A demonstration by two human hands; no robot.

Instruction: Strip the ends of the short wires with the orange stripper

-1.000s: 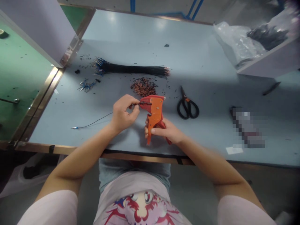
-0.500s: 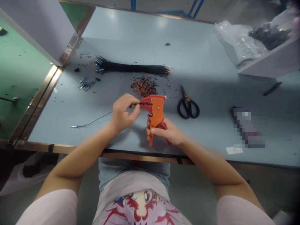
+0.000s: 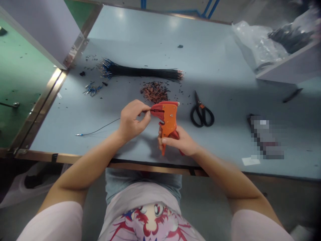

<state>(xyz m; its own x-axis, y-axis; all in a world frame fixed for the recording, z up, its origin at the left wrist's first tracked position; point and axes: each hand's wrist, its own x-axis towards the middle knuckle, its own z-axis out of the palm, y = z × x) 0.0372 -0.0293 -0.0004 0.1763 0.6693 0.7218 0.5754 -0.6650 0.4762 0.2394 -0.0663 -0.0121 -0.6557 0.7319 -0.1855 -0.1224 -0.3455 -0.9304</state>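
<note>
- Orange and red wire stripper point(image 3: 168, 120) is held upright above the table, just in front of the person's body, with its jaws pointing toward the left hand and its handles pointing down.
- Right hand point(image 3: 180, 142) wraps around the stripper's handles in a firm, closed grip, with the fingertips curled around the front of the tool.
- Left hand point(image 3: 132, 117) holds a thin black wire point(image 3: 100, 129) in a narrow pinch between thumb and forefinger, and feeds its end into the stripper's jaws, which sit close around it.
- The wire runs from that hand across the table to the left, ending in a small metal and blue tip point(image 3: 79, 135) that rests on the table.
- Pile of short copper-coloured wire scraps point(image 3: 154, 92) lies just beyond the stripper, with black bits scattered around it.
- Long bundle of black wires point(image 3: 140, 74) lies farther out, with blue-tipped ends to the left and copper ends to the right.
- Small cluster of blue-tipped wire ends point(image 3: 92, 89) lies left of the bundle, near the table's metal edge strip point(image 3: 40, 112).
- Black-handled scissors point(image 3: 202, 115) lie to the right of the stripper, well apart from both hands.
- Blurred object point(image 3: 264, 137) lies farther right, too obscured to tell what it is.
- Clear plastic bag point(image 3: 258, 43) sits in the far right corner beside a white shelf point(image 3: 293, 67) holding black wires point(image 3: 291, 36).
</note>
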